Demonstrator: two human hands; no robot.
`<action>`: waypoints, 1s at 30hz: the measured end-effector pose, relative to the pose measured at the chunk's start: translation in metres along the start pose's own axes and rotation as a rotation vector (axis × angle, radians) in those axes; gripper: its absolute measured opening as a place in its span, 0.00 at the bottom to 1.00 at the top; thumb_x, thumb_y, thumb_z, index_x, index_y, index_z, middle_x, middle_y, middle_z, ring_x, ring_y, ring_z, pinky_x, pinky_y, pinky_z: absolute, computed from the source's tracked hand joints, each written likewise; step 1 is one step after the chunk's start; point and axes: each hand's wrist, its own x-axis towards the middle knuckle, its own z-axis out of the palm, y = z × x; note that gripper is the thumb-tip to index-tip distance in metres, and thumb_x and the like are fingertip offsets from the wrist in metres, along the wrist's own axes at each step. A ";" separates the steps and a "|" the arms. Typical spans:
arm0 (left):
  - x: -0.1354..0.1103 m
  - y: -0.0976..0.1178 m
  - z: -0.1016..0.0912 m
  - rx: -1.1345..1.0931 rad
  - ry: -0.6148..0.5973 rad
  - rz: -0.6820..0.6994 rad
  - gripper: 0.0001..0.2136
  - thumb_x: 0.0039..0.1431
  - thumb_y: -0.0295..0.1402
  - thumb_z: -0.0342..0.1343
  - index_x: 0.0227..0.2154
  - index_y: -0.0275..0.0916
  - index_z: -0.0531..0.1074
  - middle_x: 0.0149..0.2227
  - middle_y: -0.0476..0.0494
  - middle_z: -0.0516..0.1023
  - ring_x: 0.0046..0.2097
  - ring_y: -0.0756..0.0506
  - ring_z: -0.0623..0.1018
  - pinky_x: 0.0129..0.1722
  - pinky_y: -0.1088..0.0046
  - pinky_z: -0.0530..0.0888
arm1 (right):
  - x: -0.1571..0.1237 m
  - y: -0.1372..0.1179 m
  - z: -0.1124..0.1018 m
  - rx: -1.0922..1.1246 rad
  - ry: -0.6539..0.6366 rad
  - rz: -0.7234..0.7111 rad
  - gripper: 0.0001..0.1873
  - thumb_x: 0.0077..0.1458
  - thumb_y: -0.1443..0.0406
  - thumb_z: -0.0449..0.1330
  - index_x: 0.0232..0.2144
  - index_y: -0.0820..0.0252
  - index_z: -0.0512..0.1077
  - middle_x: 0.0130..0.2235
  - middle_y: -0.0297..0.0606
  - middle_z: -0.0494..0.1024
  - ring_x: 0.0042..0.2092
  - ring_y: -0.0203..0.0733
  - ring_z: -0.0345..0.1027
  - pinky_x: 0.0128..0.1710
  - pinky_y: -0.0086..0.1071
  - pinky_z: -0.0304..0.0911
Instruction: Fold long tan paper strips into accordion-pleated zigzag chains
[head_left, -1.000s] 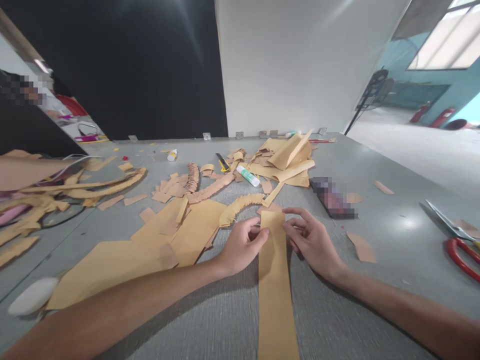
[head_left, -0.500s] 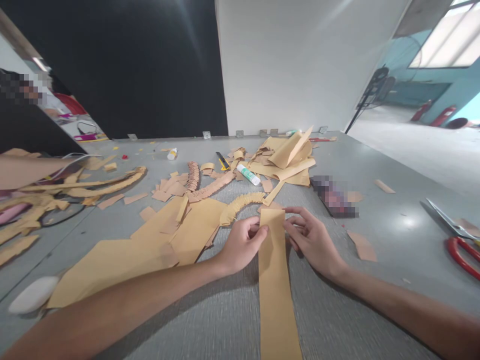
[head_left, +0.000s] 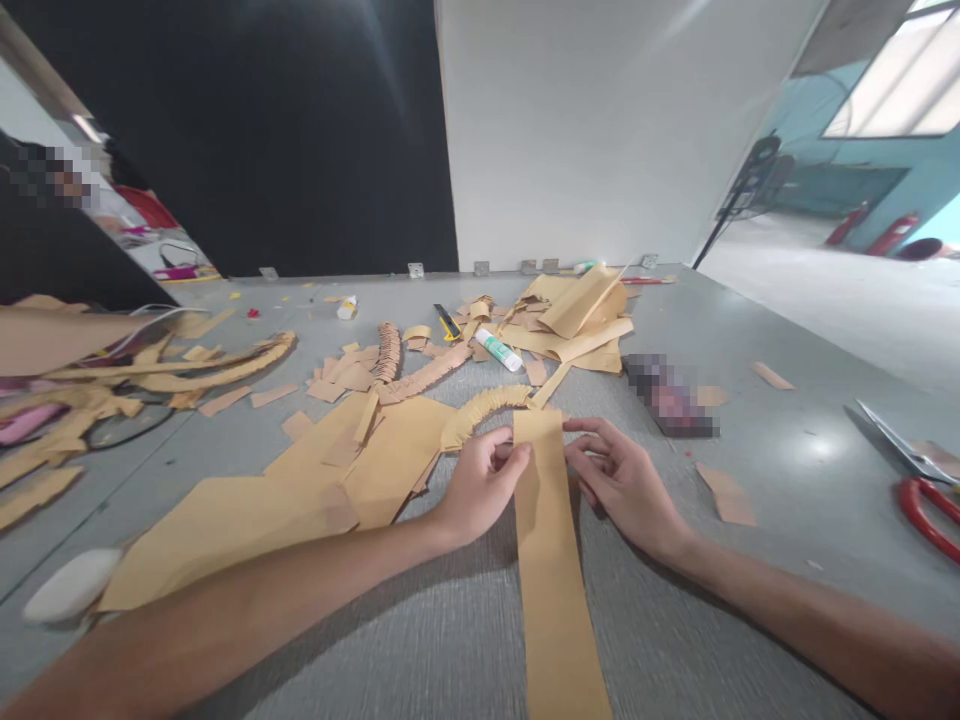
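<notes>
A long strip of tan kraft paper [head_left: 555,580] lies lengthwise in front of me, its near end running out of view. My left hand [head_left: 480,490] pinches its left edge close to the far end, thumb on top and the other fingers curled. At the right edge is my right hand [head_left: 622,480]; its index finger reaches the far corner and the other fingers are loosely bent and apart, not visibly gripping. Just beyond the left hand sits a pleated, curved yellow paper band [head_left: 484,412]. Its narrow tail points up and right.
Flat paper sheets [head_left: 240,520] spread to the left. A glue stick [head_left: 498,350], a yellow cutter knife [head_left: 448,322] and crumpled paper [head_left: 581,315] lie farther back. On the right are a blurred dark object [head_left: 671,395] and red-handled scissors [head_left: 926,510]. A white object [head_left: 71,585] rests at left.
The far end of the paper strip has shifted slightly left and away. Both hands keep nearly the same pose at its edges. The view has moved a little.
</notes>
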 end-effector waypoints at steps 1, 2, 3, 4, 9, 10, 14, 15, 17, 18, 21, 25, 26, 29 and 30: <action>0.000 0.000 0.000 0.006 0.004 -0.002 0.15 0.64 0.41 0.56 0.26 0.39 0.62 0.21 0.55 0.62 0.23 0.54 0.59 0.22 0.78 0.54 | 0.000 0.000 0.000 -0.001 -0.006 0.001 0.17 0.64 0.54 0.59 0.49 0.56 0.67 0.31 0.32 0.75 0.20 0.29 0.59 0.18 0.25 0.56; 0.000 -0.001 0.000 0.011 0.008 -0.002 0.16 0.64 0.41 0.56 0.26 0.39 0.61 0.21 0.56 0.60 0.22 0.54 0.59 0.21 0.78 0.53 | 0.000 -0.001 0.000 -0.004 -0.012 0.002 0.16 0.64 0.54 0.59 0.49 0.56 0.67 0.31 0.31 0.75 0.20 0.29 0.59 0.18 0.25 0.56; 0.000 -0.002 -0.001 0.012 0.010 -0.001 0.16 0.64 0.41 0.56 0.25 0.39 0.60 0.21 0.56 0.60 0.22 0.54 0.58 0.21 0.78 0.53 | 0.000 -0.001 0.000 -0.007 -0.017 0.005 0.16 0.64 0.54 0.59 0.49 0.56 0.67 0.31 0.31 0.74 0.20 0.29 0.59 0.18 0.25 0.56; 0.000 -0.002 -0.001 0.009 0.009 -0.002 0.16 0.64 0.41 0.56 0.25 0.39 0.60 0.21 0.56 0.60 0.22 0.54 0.59 0.22 0.78 0.53 | 0.000 -0.001 0.001 -0.009 -0.020 0.007 0.16 0.64 0.54 0.59 0.48 0.56 0.68 0.31 0.31 0.74 0.20 0.29 0.59 0.18 0.25 0.56; 0.000 -0.003 -0.001 0.008 -0.004 -0.004 0.14 0.65 0.41 0.55 0.28 0.38 0.63 0.22 0.55 0.62 0.23 0.53 0.61 0.23 0.77 0.56 | 0.000 -0.001 0.001 -0.012 -0.031 0.009 0.15 0.65 0.55 0.58 0.48 0.56 0.67 0.30 0.30 0.73 0.20 0.29 0.58 0.18 0.25 0.56; 0.000 -0.003 -0.001 0.010 -0.001 -0.003 0.14 0.65 0.41 0.55 0.28 0.38 0.64 0.22 0.55 0.62 0.23 0.53 0.61 0.23 0.77 0.56 | 0.000 0.000 0.001 -0.011 -0.032 0.008 0.15 0.65 0.55 0.58 0.48 0.56 0.67 0.29 0.30 0.73 0.20 0.29 0.58 0.18 0.25 0.56; 0.000 -0.004 -0.001 0.010 0.007 -0.001 0.15 0.65 0.41 0.56 0.27 0.38 0.64 0.21 0.56 0.62 0.22 0.53 0.60 0.22 0.78 0.55 | -0.001 0.003 0.002 -0.027 -0.021 -0.012 0.14 0.66 0.55 0.57 0.49 0.55 0.67 0.29 0.30 0.73 0.19 0.30 0.57 0.17 0.25 0.54; 0.000 -0.005 -0.002 0.011 0.007 -0.001 0.15 0.65 0.41 0.56 0.27 0.38 0.64 0.21 0.55 0.62 0.22 0.53 0.61 0.22 0.78 0.55 | -0.002 0.004 0.003 -0.045 -0.012 -0.025 0.14 0.66 0.56 0.57 0.49 0.55 0.67 0.29 0.30 0.73 0.19 0.30 0.58 0.17 0.25 0.54; 0.001 -0.006 -0.002 0.008 0.002 0.004 0.14 0.66 0.41 0.55 0.29 0.37 0.67 0.22 0.54 0.66 0.24 0.52 0.65 0.23 0.78 0.58 | -0.004 0.006 0.003 -0.105 0.020 -0.063 0.13 0.67 0.57 0.56 0.50 0.55 0.67 0.31 0.32 0.75 0.19 0.30 0.59 0.17 0.25 0.54; 0.001 -0.007 -0.001 0.002 -0.001 0.009 0.13 0.66 0.41 0.55 0.31 0.37 0.68 0.24 0.52 0.69 0.25 0.52 0.68 0.24 0.78 0.60 | -0.005 0.006 0.003 -0.148 0.041 -0.083 0.13 0.67 0.57 0.55 0.50 0.54 0.67 0.32 0.32 0.76 0.19 0.30 0.60 0.17 0.24 0.53; 0.001 -0.008 -0.001 -0.026 -0.017 0.020 0.12 0.68 0.41 0.53 0.39 0.36 0.73 0.30 0.47 0.77 0.30 0.48 0.75 0.28 0.76 0.66 | -0.008 0.006 0.003 -0.282 0.082 -0.142 0.13 0.67 0.60 0.55 0.51 0.53 0.67 0.36 0.33 0.78 0.20 0.30 0.65 0.18 0.24 0.54; 0.001 -0.008 -0.001 -0.034 -0.021 0.014 0.14 0.67 0.42 0.55 0.42 0.36 0.75 0.30 0.45 0.79 0.30 0.47 0.77 0.27 0.76 0.66 | -0.010 0.005 0.003 -0.324 0.096 -0.191 0.14 0.67 0.61 0.54 0.54 0.53 0.64 0.36 0.32 0.79 0.27 0.33 0.74 0.24 0.24 0.62; 0.001 -0.008 -0.001 -0.040 -0.022 0.011 0.14 0.66 0.42 0.55 0.43 0.36 0.75 0.29 0.44 0.79 0.30 0.46 0.77 0.27 0.76 0.67 | -0.011 0.005 0.004 -0.329 0.102 -0.200 0.14 0.67 0.61 0.54 0.53 0.53 0.63 0.37 0.33 0.79 0.28 0.34 0.76 0.26 0.24 0.64; 0.001 -0.007 -0.001 -0.044 -0.026 0.002 0.14 0.66 0.43 0.55 0.43 0.36 0.76 0.29 0.45 0.78 0.29 0.47 0.75 0.27 0.75 0.66 | -0.015 0.005 0.008 -0.410 0.099 -0.230 0.13 0.68 0.62 0.52 0.53 0.54 0.63 0.36 0.32 0.79 0.30 0.35 0.76 0.30 0.25 0.65; 0.000 -0.007 -0.001 -0.034 -0.021 0.003 0.14 0.66 0.43 0.55 0.42 0.36 0.76 0.28 0.45 0.77 0.28 0.47 0.74 0.26 0.75 0.65 | -0.015 0.004 0.008 -0.459 0.097 -0.247 0.13 0.68 0.63 0.51 0.53 0.54 0.63 0.35 0.31 0.79 0.29 0.35 0.75 0.30 0.25 0.65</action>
